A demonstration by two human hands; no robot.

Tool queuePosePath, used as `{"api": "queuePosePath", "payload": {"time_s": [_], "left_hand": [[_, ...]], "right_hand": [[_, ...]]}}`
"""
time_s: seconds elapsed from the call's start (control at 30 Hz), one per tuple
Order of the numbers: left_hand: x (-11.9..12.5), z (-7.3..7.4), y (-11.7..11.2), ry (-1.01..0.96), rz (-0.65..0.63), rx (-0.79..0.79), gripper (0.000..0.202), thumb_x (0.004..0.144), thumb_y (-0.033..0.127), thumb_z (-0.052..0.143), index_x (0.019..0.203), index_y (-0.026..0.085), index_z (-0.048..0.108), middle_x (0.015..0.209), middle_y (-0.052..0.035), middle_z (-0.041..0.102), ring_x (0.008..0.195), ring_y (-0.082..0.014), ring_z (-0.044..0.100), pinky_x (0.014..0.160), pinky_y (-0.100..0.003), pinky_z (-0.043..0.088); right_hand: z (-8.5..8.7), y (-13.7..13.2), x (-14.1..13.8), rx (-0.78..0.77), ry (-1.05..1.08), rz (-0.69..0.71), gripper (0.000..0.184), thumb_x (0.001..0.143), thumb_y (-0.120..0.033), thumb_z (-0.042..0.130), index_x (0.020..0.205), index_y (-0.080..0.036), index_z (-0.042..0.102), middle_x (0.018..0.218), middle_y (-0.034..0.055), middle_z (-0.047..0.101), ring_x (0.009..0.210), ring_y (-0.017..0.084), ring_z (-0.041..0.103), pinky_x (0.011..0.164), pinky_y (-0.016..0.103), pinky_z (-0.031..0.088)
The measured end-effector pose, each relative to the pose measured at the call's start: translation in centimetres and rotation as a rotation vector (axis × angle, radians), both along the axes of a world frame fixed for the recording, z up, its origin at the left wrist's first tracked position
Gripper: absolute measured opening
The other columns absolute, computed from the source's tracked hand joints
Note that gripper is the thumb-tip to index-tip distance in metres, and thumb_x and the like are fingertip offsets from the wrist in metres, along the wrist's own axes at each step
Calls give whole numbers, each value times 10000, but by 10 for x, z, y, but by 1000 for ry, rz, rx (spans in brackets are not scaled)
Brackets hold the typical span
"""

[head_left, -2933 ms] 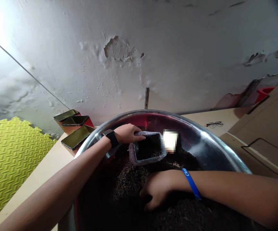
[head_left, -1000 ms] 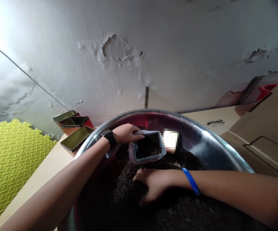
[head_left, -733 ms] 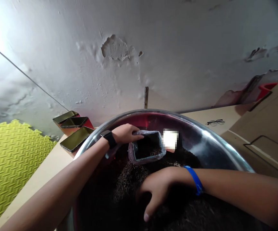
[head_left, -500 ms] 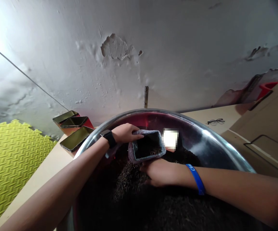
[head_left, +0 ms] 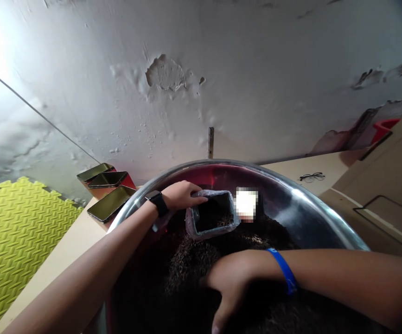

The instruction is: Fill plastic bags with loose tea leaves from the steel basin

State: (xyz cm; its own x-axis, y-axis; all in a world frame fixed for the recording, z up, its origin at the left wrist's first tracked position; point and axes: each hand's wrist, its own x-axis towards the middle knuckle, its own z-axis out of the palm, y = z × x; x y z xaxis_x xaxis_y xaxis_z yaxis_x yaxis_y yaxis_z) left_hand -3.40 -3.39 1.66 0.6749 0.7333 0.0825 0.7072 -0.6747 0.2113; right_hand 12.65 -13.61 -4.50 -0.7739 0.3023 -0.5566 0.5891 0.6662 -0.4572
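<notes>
My left hand grips the left rim of a small rectangular box lined with thin clear plastic, thumb over the edge. Some dark bits lie inside this box, which sits tilted in a large shiny metal basin. Heaped in the basin are dark, dry loose bits that look like tea leaves. Nearer me than the box, my right hand is over the heap, thumb spread away from the fingers. Shadow hides part of its fingertips, and I see nothing held in it.
Several open tins stand left of the basin on a pale tabletop. Behind the basin rises a peeling wall. Eyeglasses and a cardboard box are at right. A blurred-out bright patch is beside the lined box.
My right hand has drawn back from the front of the lined box, toward me, and its thumb has spread. My left hand keeps its grip on the rim.
</notes>
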Motion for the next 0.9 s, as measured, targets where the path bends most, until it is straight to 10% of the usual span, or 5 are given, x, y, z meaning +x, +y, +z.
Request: {"api": "queuePosePath", "payload": {"time_s": [0.17, 0.3, 0.5, 0.7, 0.9], "left_hand": [[0, -1, 1, -2, 14, 7, 425, 795, 542, 415, 808, 174, 626, 712, -27, 621, 595, -119, 500, 552, -235, 316], [0, 0, 1, 0, 11, -2, 430, 793, 546, 412, 825, 176, 628, 725, -26, 627, 600, -120, 506, 557, -236, 320], [1, -1, 0, -7, -16, 24, 417, 795, 537, 416, 823, 179, 629, 730, -24, 629, 590, -116, 500, 550, -237, 311], [3, -4, 1, -7, -44, 25, 340, 797, 460, 448, 819, 180, 640, 749, -34, 634, 624, -123, 516, 584, -239, 326], [4, -3, -1, 2, -33, 36, 363, 798, 482, 445, 814, 175, 636, 744, -36, 636, 618, -123, 517, 579, -236, 329]], "right_hand": [[7, -3, 3, 236, 26, 227, 593, 666, -643, 460, 1013, -185, 607, 783, 84, 645, 640, 210, 568, 500, 288, 353], [19, -1, 7, 399, 291, 303, 258, 797, -321, 435, 964, -199, 590, 837, 56, 633, 660, 159, 553, 525, 264, 333], [42, 14, 12, 430, 543, 76, 253, 868, -341, 349, 857, -185, 548, 784, 12, 605, 703, 116, 537, 595, 225, 350], [34, 53, 27, 840, 474, -139, 285, 874, -334, 327, 897, -158, 549, 888, 66, 583, 808, 168, 520, 677, 286, 353], [33, 43, 22, 1007, 412, 16, 272, 860, -304, 336, 876, -146, 557, 883, 93, 569, 874, 213, 482, 732, 345, 337]]}}
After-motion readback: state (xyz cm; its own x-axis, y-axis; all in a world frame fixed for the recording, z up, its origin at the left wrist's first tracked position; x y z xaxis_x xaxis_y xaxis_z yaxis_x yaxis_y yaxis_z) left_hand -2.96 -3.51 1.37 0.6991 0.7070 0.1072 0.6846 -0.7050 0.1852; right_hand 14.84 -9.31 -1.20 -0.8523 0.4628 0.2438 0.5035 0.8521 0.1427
